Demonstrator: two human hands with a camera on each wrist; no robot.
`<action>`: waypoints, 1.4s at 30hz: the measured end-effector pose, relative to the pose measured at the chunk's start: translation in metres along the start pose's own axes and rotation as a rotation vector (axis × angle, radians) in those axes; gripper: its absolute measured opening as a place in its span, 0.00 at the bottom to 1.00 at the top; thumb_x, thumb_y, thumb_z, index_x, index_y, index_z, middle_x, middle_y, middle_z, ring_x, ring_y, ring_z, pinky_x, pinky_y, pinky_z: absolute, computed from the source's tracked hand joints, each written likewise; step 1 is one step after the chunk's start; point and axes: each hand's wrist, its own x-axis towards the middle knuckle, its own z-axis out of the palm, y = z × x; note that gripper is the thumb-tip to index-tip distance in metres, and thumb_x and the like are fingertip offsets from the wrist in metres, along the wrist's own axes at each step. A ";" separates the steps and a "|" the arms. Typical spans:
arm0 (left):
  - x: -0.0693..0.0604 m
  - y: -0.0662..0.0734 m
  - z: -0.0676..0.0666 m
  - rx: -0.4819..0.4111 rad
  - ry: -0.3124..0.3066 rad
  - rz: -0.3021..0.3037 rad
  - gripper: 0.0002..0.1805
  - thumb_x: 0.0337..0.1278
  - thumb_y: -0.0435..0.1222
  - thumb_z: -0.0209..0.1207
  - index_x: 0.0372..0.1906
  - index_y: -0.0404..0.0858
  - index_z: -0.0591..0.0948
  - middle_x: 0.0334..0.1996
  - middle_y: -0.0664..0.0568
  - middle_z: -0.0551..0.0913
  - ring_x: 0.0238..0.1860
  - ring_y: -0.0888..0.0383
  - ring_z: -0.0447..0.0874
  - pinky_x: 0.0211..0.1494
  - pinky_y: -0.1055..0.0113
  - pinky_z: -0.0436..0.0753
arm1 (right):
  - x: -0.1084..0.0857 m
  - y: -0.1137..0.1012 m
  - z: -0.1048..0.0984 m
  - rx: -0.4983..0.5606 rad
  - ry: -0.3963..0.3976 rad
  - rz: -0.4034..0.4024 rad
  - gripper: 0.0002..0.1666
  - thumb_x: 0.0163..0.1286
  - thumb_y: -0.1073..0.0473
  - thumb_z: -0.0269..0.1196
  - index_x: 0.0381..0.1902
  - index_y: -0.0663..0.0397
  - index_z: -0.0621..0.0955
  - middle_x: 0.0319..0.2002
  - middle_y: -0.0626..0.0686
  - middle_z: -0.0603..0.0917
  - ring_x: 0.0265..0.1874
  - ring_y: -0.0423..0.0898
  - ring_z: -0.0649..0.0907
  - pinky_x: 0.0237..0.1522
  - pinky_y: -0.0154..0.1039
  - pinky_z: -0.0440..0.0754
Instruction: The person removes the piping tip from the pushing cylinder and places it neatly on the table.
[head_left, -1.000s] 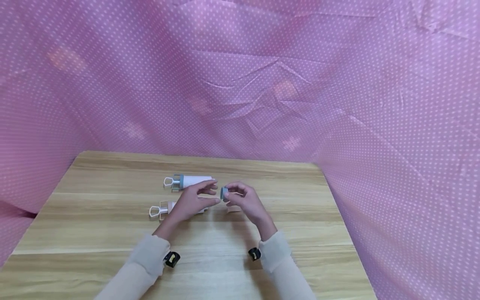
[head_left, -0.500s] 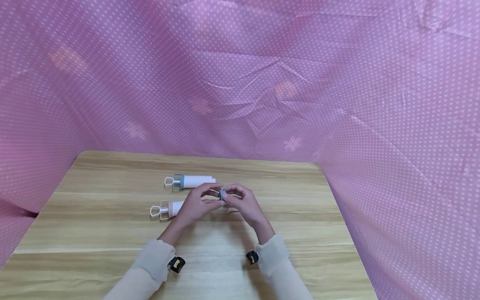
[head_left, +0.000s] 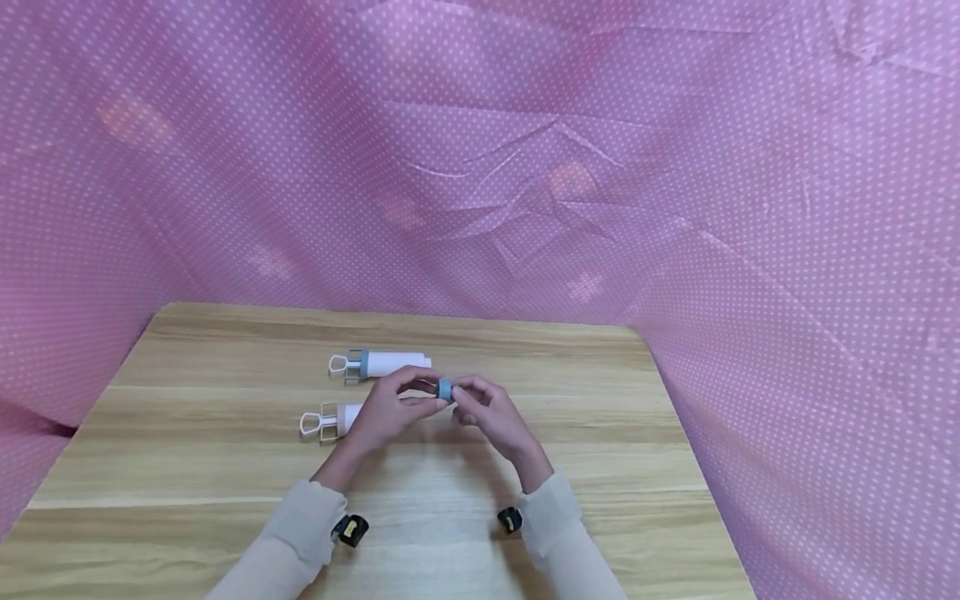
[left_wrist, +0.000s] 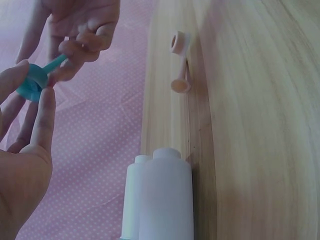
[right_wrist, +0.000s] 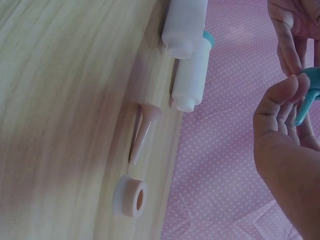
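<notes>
My left hand (head_left: 390, 410) pinches a teal ring-shaped cap (left_wrist: 33, 82) between thumb and fingertips, above the table. A slim teal nozzle (left_wrist: 55, 63) pokes out of the cap towards my right hand (head_left: 495, 417), whose fingers and thumb hold it close to the cap. In the right wrist view the nozzle (right_wrist: 306, 109) passes between the right fingers. Beyond and below the left hand lie two white plunger barrels, one with a blue collar (head_left: 393, 363), the other with a beige collar (head_left: 341, 419); the left hand partly hides the latter.
A beige nozzle (right_wrist: 145, 131) and a beige ring cap (right_wrist: 134, 196) lie on the wooden table (head_left: 600, 500), mostly hidden in the head view. Pink dotted cloth (head_left: 480, 167) hangs behind and beside the table.
The left hand has moved right and now grips the teal cap, which the right hand held alone before. The cap has shifted slightly left, and the right fingers have slid to its right side.
</notes>
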 end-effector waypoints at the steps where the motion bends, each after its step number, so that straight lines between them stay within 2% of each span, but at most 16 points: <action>1: 0.000 0.000 0.000 -0.003 0.002 -0.001 0.23 0.55 0.35 0.74 0.55 0.34 0.82 0.51 0.46 0.83 0.53 0.47 0.83 0.54 0.64 0.85 | 0.000 0.001 0.000 0.004 -0.006 0.004 0.18 0.80 0.59 0.57 0.57 0.70 0.77 0.41 0.52 0.83 0.35 0.49 0.82 0.40 0.38 0.84; 5: 0.000 -0.001 -0.001 0.007 0.007 -0.001 0.23 0.56 0.35 0.73 0.56 0.34 0.82 0.52 0.46 0.83 0.54 0.47 0.82 0.55 0.64 0.84 | -0.001 0.004 -0.002 0.020 -0.021 0.003 0.18 0.80 0.59 0.56 0.56 0.70 0.77 0.39 0.54 0.82 0.33 0.49 0.81 0.39 0.38 0.85; 10: 0.000 -0.004 -0.003 0.024 0.005 0.000 0.23 0.57 0.35 0.73 0.57 0.34 0.83 0.53 0.45 0.82 0.55 0.46 0.82 0.55 0.65 0.84 | -0.001 0.004 -0.004 0.014 -0.004 -0.020 0.17 0.80 0.61 0.56 0.55 0.71 0.77 0.37 0.53 0.82 0.31 0.45 0.83 0.43 0.46 0.87; 13: 0.000 -0.006 -0.003 0.027 0.013 0.007 0.23 0.56 0.34 0.73 0.56 0.33 0.83 0.52 0.44 0.83 0.54 0.44 0.83 0.52 0.66 0.85 | -0.001 0.003 -0.007 0.018 0.013 -0.033 0.16 0.79 0.62 0.56 0.55 0.72 0.76 0.37 0.55 0.82 0.31 0.44 0.84 0.44 0.47 0.87; 15: 0.001 -0.007 -0.003 0.031 0.024 0.000 0.22 0.56 0.33 0.73 0.56 0.32 0.83 0.52 0.43 0.83 0.54 0.44 0.83 0.49 0.67 0.86 | -0.001 0.004 -0.009 0.029 0.023 -0.042 0.15 0.78 0.63 0.57 0.54 0.72 0.76 0.38 0.57 0.83 0.30 0.43 0.85 0.43 0.45 0.87; 16: 0.000 -0.003 -0.003 0.032 0.031 0.001 0.22 0.56 0.31 0.72 0.56 0.31 0.83 0.52 0.42 0.83 0.53 0.43 0.83 0.47 0.68 0.86 | 0.000 0.004 -0.010 0.038 0.029 -0.047 0.15 0.78 0.64 0.58 0.53 0.72 0.76 0.38 0.58 0.83 0.30 0.43 0.85 0.42 0.44 0.87; 19: 0.000 -0.002 -0.003 0.040 0.059 -0.002 0.21 0.54 0.29 0.73 0.54 0.30 0.84 0.51 0.41 0.85 0.52 0.42 0.84 0.41 0.69 0.86 | 0.001 0.006 -0.012 0.049 0.062 -0.054 0.09 0.75 0.66 0.60 0.48 0.67 0.77 0.36 0.56 0.84 0.31 0.44 0.85 0.42 0.43 0.87; 22: 0.001 -0.002 -0.003 0.034 0.072 0.013 0.21 0.52 0.29 0.74 0.52 0.30 0.85 0.49 0.40 0.85 0.51 0.40 0.84 0.42 0.69 0.87 | 0.001 0.006 -0.012 0.059 0.099 -0.058 0.06 0.74 0.66 0.62 0.45 0.66 0.78 0.33 0.51 0.84 0.30 0.44 0.83 0.40 0.38 0.86; 23: 0.002 -0.007 -0.004 0.028 0.075 0.017 0.21 0.51 0.29 0.75 0.52 0.31 0.86 0.49 0.41 0.86 0.51 0.39 0.84 0.43 0.69 0.87 | 0.001 0.005 -0.012 0.063 0.108 -0.058 0.06 0.74 0.66 0.62 0.45 0.66 0.79 0.32 0.50 0.84 0.30 0.44 0.82 0.40 0.37 0.86; 25: 0.002 -0.010 -0.004 0.010 0.073 0.027 0.21 0.51 0.30 0.75 0.52 0.31 0.86 0.49 0.42 0.85 0.51 0.38 0.84 0.47 0.68 0.86 | 0.001 0.005 -0.012 0.082 0.114 -0.063 0.10 0.74 0.66 0.61 0.46 0.71 0.78 0.33 0.51 0.84 0.30 0.43 0.82 0.38 0.34 0.85; 30: 0.002 -0.012 -0.004 0.005 0.074 0.033 0.21 0.50 0.31 0.75 0.51 0.32 0.86 0.50 0.41 0.85 0.51 0.36 0.83 0.47 0.67 0.87 | 0.000 0.003 -0.012 0.122 0.099 -0.076 0.15 0.76 0.66 0.60 0.50 0.76 0.77 0.36 0.55 0.86 0.30 0.42 0.84 0.39 0.35 0.86; 35: 0.002 -0.013 -0.002 0.001 0.071 0.028 0.22 0.49 0.29 0.75 0.52 0.31 0.86 0.52 0.39 0.84 0.52 0.40 0.84 0.49 0.67 0.86 | 0.000 0.004 -0.012 0.139 0.057 -0.081 0.14 0.76 0.67 0.59 0.51 0.77 0.76 0.38 0.56 0.87 0.32 0.43 0.85 0.41 0.38 0.87; 42: 0.002 -0.011 -0.002 0.005 0.068 0.055 0.22 0.49 0.30 0.76 0.52 0.33 0.86 0.52 0.41 0.84 0.51 0.44 0.85 0.49 0.66 0.86 | 0.001 0.003 -0.010 0.145 0.030 -0.087 0.17 0.75 0.70 0.58 0.54 0.81 0.71 0.39 0.55 0.87 0.32 0.43 0.85 0.42 0.38 0.87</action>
